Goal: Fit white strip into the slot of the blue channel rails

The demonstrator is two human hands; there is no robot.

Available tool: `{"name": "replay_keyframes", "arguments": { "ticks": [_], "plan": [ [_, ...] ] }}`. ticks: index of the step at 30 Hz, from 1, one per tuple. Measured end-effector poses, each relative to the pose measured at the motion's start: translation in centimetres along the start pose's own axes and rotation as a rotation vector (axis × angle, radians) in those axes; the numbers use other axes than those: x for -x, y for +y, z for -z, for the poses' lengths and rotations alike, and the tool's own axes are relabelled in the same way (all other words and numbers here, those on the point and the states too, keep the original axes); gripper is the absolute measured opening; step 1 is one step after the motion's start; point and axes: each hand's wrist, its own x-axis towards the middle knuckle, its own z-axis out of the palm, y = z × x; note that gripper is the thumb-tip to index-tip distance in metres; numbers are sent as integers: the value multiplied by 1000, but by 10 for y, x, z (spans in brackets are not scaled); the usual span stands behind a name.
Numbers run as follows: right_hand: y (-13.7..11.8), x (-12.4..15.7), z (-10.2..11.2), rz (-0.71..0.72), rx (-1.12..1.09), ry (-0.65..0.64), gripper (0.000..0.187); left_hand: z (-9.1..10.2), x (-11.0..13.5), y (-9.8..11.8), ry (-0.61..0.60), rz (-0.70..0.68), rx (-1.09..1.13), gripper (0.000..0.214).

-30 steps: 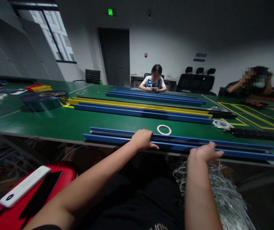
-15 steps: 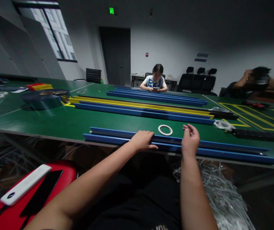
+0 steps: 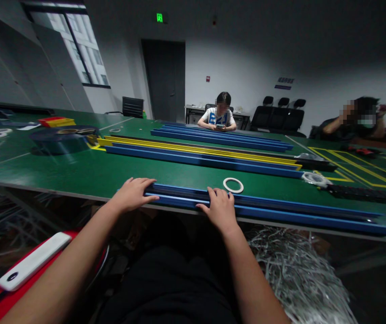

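Note:
A long blue channel bar [image 3: 290, 213] with a dark inner strip lies along the near edge of the green table [image 3: 67, 176]. My left hand [image 3: 132, 193] is closed across its left end, the thumb on the near wall and the fingers over the far one. Further right, my right hand [image 3: 222, 208] grips the same bar near its middle, thumb toward the near side and fingers on the far side. Just beyond the right hand, a white ring-shaped tape roll [image 3: 233, 185] lies flat on the table. The palms hide parts of the bar.
Blue and yellow bars [image 3: 199, 152] lie across the middle of the table, with more blue bars [image 3: 220, 137] behind. A large dark roll [image 3: 61, 141] sits left. Two people sit across the table. Shredded strips [image 3: 301, 274] fill the floor at right; a white device [image 3: 35, 261] rests on a red seat.
My left hand has slid left along the blue channel bar to its left end. My right hand has come down from above the bar and moved left onto it.

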Motion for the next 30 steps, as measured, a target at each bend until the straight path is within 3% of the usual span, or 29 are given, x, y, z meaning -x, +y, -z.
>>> {"name": "replay_keyframes", "arguments": {
  "ticks": [3, 6, 10, 13, 16, 19, 22, 25, 27, 30],
  "plan": [
    [12, -2, 0, 6, -30, 5, 74, -5, 3, -5, 17, 26, -37, 69],
    [35, -6, 8, -4, -35, -46, 75, -10, -3, 19, 59, 13, -28, 69],
    [80, -10, 25, -163, -20, -171, 63, -19, -23, 82, 115, 9, 8, 70],
    [99, -12, 31, -299, -33, -173, 56, -29, -42, 142, 149, -9, 34, 69],
    [94, -11, 27, -296, -48, -121, 46, -41, -58, 198, 157, -31, 61, 67],
    [82, -9, 19, -231, -3, -73, 39, -48, -69, 233, 152, -87, 107, 60],
    [79, -8, 13, -211, 42, -7, 39, -44, -74, 234, 148, -216, 215, 54],
    [85, -7, 7, -210, 39, 94, 40, -33, -73, 206, 153, -362, 366, 42],
    [87, -6, 3, -226, 41, 161, 39, -27, -70, 177, 196, -340, 396, 34],
    [83, -4, -2, -239, 25, 232, 36, -29, -63, 134, 237, -180, 342, 27]
  ]
}}
